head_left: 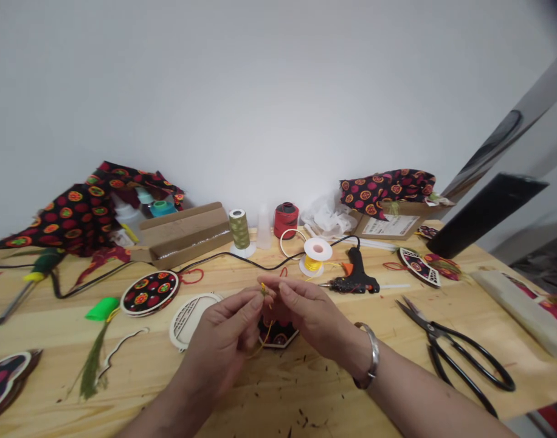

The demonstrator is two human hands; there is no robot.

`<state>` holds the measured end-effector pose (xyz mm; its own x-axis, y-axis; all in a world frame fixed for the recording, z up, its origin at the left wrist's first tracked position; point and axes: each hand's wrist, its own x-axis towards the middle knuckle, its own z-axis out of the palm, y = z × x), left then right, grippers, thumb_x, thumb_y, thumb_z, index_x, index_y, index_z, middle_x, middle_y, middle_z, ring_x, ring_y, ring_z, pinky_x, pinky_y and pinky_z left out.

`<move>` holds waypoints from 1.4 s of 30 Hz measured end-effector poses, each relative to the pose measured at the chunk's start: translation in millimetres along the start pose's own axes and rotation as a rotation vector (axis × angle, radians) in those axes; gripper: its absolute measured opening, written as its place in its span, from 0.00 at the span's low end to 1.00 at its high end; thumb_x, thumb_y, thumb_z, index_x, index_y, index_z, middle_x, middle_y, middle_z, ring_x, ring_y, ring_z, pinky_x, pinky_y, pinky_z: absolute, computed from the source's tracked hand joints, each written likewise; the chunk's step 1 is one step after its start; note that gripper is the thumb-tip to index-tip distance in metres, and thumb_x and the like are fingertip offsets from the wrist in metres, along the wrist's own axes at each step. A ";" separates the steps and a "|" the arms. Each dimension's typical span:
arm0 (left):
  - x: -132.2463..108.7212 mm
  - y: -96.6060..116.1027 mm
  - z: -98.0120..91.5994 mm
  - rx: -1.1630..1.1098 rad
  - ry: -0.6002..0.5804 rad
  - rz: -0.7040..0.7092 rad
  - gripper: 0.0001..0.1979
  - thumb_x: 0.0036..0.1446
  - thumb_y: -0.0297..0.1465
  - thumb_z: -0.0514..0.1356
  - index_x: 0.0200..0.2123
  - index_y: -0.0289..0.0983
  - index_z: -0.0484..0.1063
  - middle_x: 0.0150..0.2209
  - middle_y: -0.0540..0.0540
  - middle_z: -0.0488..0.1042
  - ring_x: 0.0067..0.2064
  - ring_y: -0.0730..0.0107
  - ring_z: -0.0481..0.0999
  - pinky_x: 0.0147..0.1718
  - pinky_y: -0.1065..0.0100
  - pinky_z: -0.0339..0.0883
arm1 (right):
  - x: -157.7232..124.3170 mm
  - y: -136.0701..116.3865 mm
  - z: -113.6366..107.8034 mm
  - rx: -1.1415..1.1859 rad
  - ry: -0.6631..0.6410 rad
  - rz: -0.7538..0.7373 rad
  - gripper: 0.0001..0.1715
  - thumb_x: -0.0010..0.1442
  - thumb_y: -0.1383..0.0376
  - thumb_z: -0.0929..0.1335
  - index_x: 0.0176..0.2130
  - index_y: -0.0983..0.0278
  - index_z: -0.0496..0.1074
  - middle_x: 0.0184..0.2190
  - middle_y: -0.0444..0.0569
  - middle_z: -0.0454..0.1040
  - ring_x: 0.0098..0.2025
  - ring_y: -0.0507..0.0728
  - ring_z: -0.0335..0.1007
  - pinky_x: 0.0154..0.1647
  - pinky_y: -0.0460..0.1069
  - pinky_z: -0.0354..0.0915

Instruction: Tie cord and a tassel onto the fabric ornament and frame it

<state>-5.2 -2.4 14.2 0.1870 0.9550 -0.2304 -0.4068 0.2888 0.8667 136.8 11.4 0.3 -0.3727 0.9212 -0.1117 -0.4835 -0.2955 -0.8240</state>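
My left hand (226, 337) and my right hand (306, 313) meet at the fingertips over the wooden table (278, 395). Both pinch a thin yellow cord (263, 291) between thumb and forefinger. The cord trails down toward a small hexagonal fabric-covered piece (278, 336) lying under my hands. A silver bracelet (371, 356) circles my right wrist. A white spool of yellow cord (315, 254) stands just beyond my fingers.
Black scissors (456, 359) lie at right, a black glue gun (357, 277) behind my hands. A round fabric disc (149, 292), a white cut-out frame (190, 317) and a green tassel (96, 340) lie at left. Thread cones (239, 230), cardboard boxes (185, 234) and patterned cloth (84, 210) line the wall.
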 end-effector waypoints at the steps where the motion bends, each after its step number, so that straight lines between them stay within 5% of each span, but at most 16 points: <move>1: 0.1 0.0 0.1 -0.003 0.004 0.001 0.10 0.42 0.35 0.69 0.23 0.33 0.76 0.12 0.58 0.55 0.16 0.84 0.48 0.15 0.77 0.42 | 0.1 -0.5 -0.1 0.015 -0.011 0.006 0.22 0.49 0.54 0.72 0.41 0.63 0.76 0.30 0.44 0.74 0.29 0.47 0.67 0.32 0.44 0.60; 11: -0.1 -1.3 0.2 -0.007 -0.005 0.005 0.10 0.42 0.34 0.68 0.23 0.33 0.75 0.13 0.58 0.55 0.16 0.84 0.48 0.15 0.77 0.43 | 3.0 -5.2 -3.4 0.073 -0.054 0.083 0.14 0.49 0.59 0.73 0.34 0.67 0.76 0.28 0.44 0.73 0.27 0.47 0.66 0.30 0.43 0.60; 22: -1.5 -0.6 0.3 -0.038 0.040 0.018 0.10 0.43 0.35 0.68 0.25 0.32 0.76 0.13 0.59 0.55 0.16 0.84 0.47 0.15 0.77 0.41 | 0.4 -5.8 -8.5 -0.109 -0.139 0.093 0.12 0.48 0.63 0.74 0.32 0.69 0.77 0.21 0.45 0.74 0.22 0.46 0.65 0.26 0.42 0.57; 42: -0.8 -2.4 0.4 -0.008 0.031 0.040 0.10 0.43 0.34 0.68 0.24 0.31 0.76 0.13 0.57 0.57 0.17 0.84 0.49 0.15 0.77 0.43 | -1.7 -7.9 2.6 -0.259 0.031 0.043 0.18 0.45 0.56 0.74 0.21 0.68 0.71 0.16 0.41 0.68 0.19 0.46 0.58 0.21 0.42 0.53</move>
<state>-4.0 -3.9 12.5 0.1432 0.9673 -0.2095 -0.4205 0.2511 0.8719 139.2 11.5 8.5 -0.3625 0.9176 -0.1632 -0.2477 -0.2636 -0.9323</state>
